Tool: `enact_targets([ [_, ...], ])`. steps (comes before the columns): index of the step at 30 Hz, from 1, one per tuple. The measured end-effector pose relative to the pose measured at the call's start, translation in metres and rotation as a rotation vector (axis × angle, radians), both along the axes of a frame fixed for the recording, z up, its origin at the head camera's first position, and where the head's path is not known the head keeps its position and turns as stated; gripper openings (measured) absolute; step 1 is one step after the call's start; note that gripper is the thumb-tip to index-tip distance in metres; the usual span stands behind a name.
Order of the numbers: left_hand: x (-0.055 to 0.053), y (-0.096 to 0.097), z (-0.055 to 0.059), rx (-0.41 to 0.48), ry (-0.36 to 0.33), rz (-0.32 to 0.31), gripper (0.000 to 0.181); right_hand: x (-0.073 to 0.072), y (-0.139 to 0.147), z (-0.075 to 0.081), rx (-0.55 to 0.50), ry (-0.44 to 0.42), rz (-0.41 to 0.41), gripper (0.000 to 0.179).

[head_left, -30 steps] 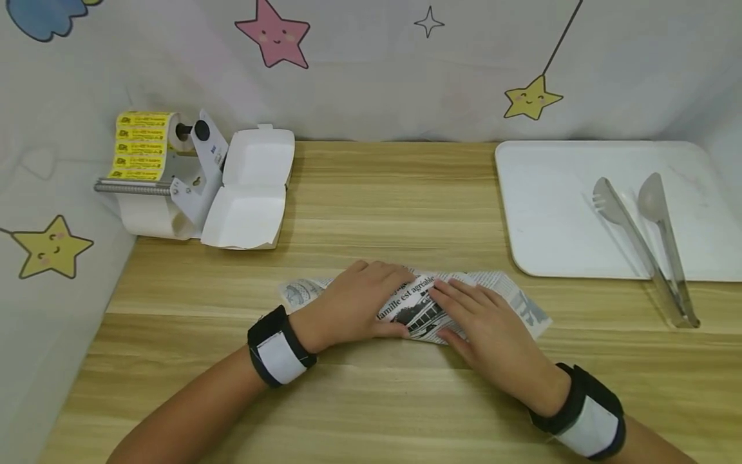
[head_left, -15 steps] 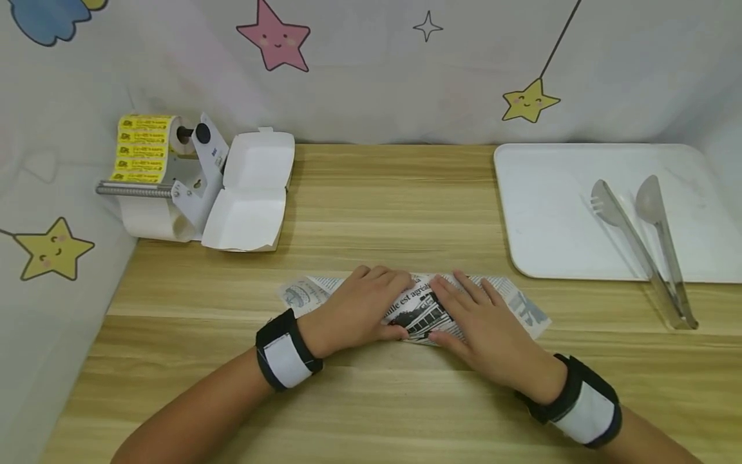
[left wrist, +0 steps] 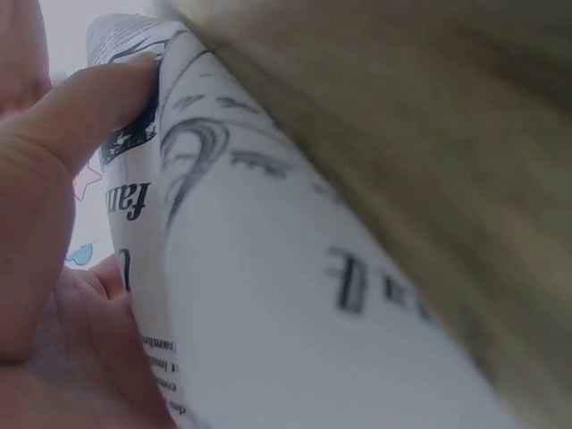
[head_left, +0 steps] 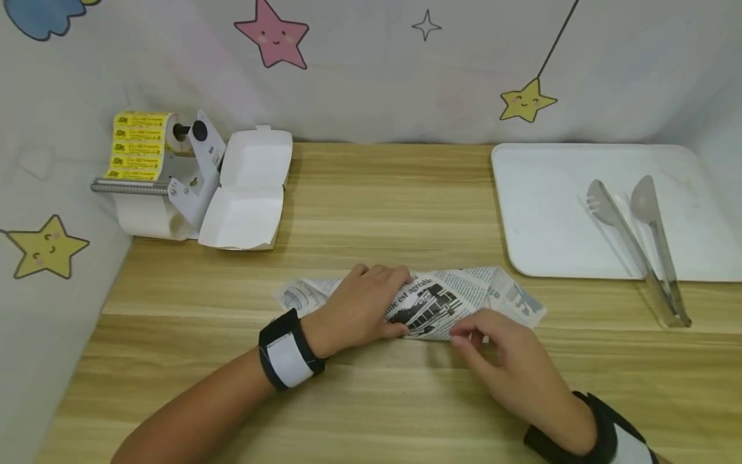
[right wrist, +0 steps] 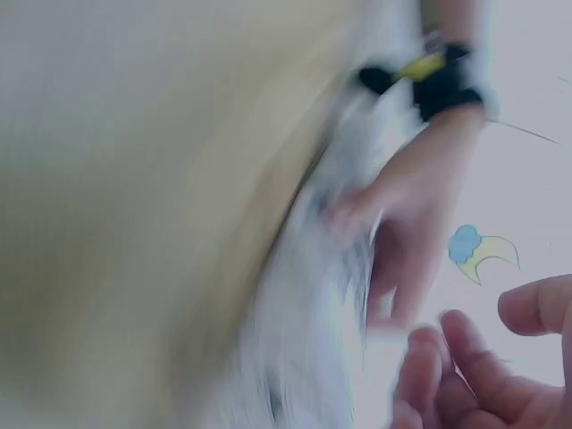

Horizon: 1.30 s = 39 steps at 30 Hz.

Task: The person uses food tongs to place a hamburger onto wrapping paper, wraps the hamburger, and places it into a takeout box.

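Observation:
A long parcel of newspaper-print wrapping paper [head_left: 429, 303] lies on the wooden table in the head view, its pointed ends spreading flat to left and right. Whatever is inside it is hidden. My left hand [head_left: 359, 312] grips across its left half, fingers over the far side and thumb on the near side. In the left wrist view that thumb [left wrist: 98, 103] presses on the printed paper [left wrist: 241, 295]. Just off the parcel's near edge is my right hand [head_left: 513, 361], with loosely bent fingers. The right wrist view shows a gap between its thumb and fingers [right wrist: 465, 357], holding nothing.
An opened white carton [head_left: 246, 216] stands at the back left, beside a label dispenser [head_left: 194, 167] with a roll of yellow labels [head_left: 138, 145]. On the right, metal tongs [head_left: 643, 258] lie partly on a white tray [head_left: 545, 219] and overhang its front edge.
My right hand has lifted off the parcel's right half and drawn back toward the near right, its spread fingers now bent. The left hand stays in almost the same place on the paper.

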State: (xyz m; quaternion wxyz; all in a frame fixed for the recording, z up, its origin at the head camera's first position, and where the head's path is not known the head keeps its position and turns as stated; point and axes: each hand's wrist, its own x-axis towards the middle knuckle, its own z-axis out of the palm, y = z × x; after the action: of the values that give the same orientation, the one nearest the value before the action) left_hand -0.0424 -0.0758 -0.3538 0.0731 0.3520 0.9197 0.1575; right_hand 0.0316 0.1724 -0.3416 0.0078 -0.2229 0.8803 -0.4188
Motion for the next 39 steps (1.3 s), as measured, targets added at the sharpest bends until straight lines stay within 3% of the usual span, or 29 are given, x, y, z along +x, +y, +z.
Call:
enact_targets([
  [2, 0.000, 0.000, 0.001, 0.002, -0.002, 0.008, 0.069, 0.007, 0.003, -0.002, -0.153, -0.299, 0.057, 0.013],
  [5, 0.000, 0.000, 0.001, -0.001, -0.009, 0.012, 0.069, 0.011, 0.010, -0.012, -0.380, -0.748, 0.061, 0.035],
  [7, 0.000, 0.000, 0.000, -0.002, -0.007, 0.010, 0.069, 0.010, 0.014, -0.019, -0.537, -0.920, 0.017, 0.045],
  [8, 0.000, 0.000, 0.000, -0.003, -0.001, 0.007, 0.068, 0.009, 0.015, -0.022, -0.616, -0.952, -0.009, 0.048],
  [10, 0.000, 0.000, -0.001, -0.006, 0.011, 0.001, 0.068, 0.007, 0.014, -0.026, -0.753, -0.956, -0.071, 0.051],
  [13, 0.001, 0.001, -0.002, -0.010, 0.020, -0.005, 0.068, 0.004, 0.008, -0.029, -0.872, -0.899, -0.163, 0.055],
  [16, 0.001, 0.002, -0.004, -0.014, 0.021, -0.010, 0.068, 0.003, -0.001, -0.032, -0.938, -0.850, -0.251, 0.055],
  [21, 0.002, 0.003, -0.004, -0.011, 0.038, -0.014, 0.068, 0.001, -0.016, -0.035, -0.992, -0.770, -0.378, 0.034],
  [24, 0.003, 0.004, -0.003, -0.008, 0.045, -0.018, 0.067, -0.002, -0.023, -0.033, -0.950, -0.750, -0.460, 0.034],
  [29, 0.005, 0.007, -0.001, -0.032, 0.068, -0.031, 0.062, -0.009, -0.034, -0.027, -0.783, -0.715, -0.538, 0.054],
  [35, 0.006, 0.008, -0.003, -0.044, 0.092, -0.043, 0.062, -0.009, -0.041, -0.029, -0.703, -0.659, -0.514, 0.048],
  [39, 0.005, 0.007, -0.003, -0.034, 0.066, -0.048, 0.068, -0.007, -0.042, -0.027, -0.620, -0.606, -0.449, 0.046],
])
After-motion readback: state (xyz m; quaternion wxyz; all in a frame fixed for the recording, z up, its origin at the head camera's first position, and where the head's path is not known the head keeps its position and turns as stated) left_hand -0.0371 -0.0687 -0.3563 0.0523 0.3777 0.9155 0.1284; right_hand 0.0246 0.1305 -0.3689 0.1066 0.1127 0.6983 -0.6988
